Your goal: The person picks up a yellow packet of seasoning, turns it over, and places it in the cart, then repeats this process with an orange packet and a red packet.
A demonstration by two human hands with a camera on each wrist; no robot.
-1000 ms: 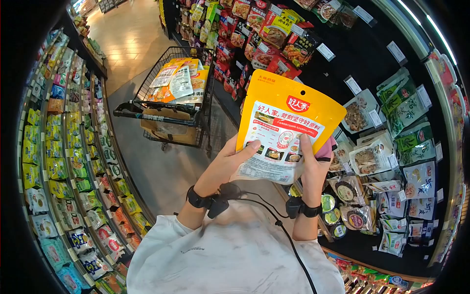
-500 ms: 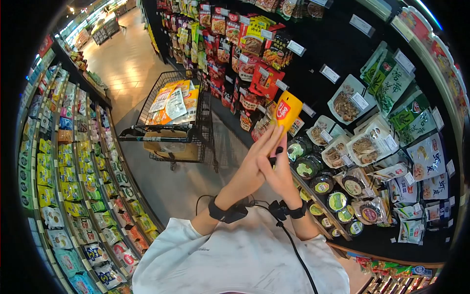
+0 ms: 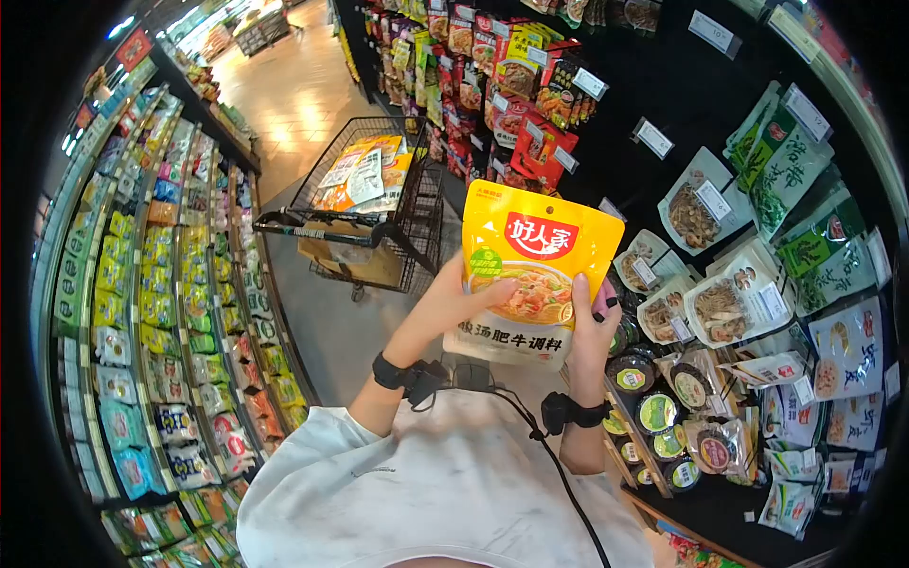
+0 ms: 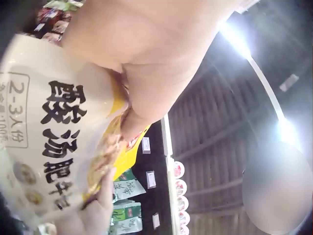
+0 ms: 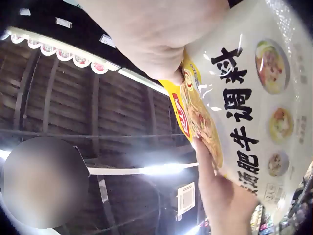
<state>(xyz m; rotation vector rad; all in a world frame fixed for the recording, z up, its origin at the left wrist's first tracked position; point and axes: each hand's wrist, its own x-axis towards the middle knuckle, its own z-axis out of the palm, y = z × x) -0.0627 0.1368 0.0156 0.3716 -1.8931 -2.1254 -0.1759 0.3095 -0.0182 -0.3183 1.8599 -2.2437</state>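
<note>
A yellow and white seasoning pouch (image 3: 521, 222) is held up in front of the chest, its front with a red logo and a picture of a soup dish facing me. The left hand (image 3: 457, 303) grips its left edge, thumb lying across the food picture. On the opposite edge the right hand (image 3: 589, 331) pinches it with the thumb on the front; something small, pink and black, shows beside those fingers. Large dark characters on the pouch's white lower part (image 4: 61, 132) fill much of the left wrist view. The fingers behind the pouch are hidden.
A black wire shopping cart (image 3: 355, 227) stands ahead to the left, with several similar pouches (image 3: 365, 175) inside. Snack shelves (image 3: 170, 312) line the left side. On the right, a black display holds hanging packets (image 3: 516, 76), dried-food bags (image 3: 724, 303) and round tubs (image 3: 656, 412).
The pouch showed its printed back, then was turned edge-on with the hands close together, and now shows its front. The hands have parted again to its two edges.
</note>
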